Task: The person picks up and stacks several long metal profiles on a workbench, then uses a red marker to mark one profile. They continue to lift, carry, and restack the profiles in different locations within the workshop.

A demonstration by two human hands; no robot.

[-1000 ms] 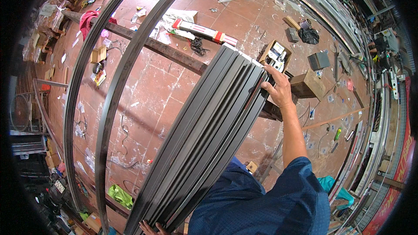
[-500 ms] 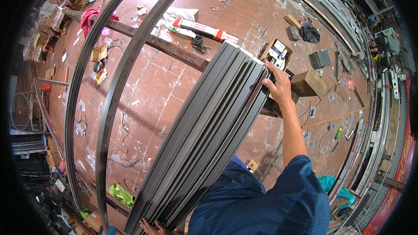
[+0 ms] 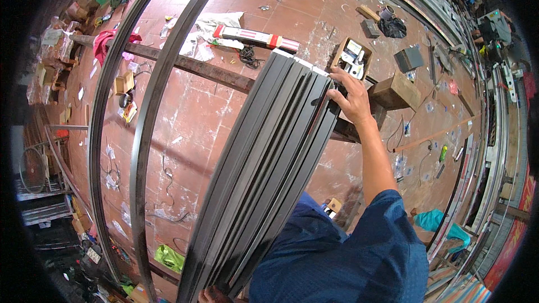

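A bundle of long dark grey metal profiles [image 3: 264, 151] slants across the middle, its far end edged with white. At the far right corner of that end, my right hand [image 3: 352, 100] grips the outer profile, with thumb and fingers closed around its edge. Low in the picture, my left hand [image 3: 213, 295] shows only partly, its fingers bent against the near part of the same bundle. The rest of the left hand is cut off by the lower edge. Under the bundle runs a dark metal crossbar [image 3: 216, 74].
Two separate dark profiles [image 3: 147, 129] lie across the crossbar on the left. Beyond the bundle is a red-and-white long box [image 3: 255, 38]. A carton of small items [image 3: 352, 59] and a wooden box [image 3: 394, 91] stand right. Scraps litter the tiled floor [image 3: 185, 134].
The view has shifted a little, so the bundle's far end and my right hand appear slightly farther left. Less of my left hand shows. Both hands stay on the profiles.
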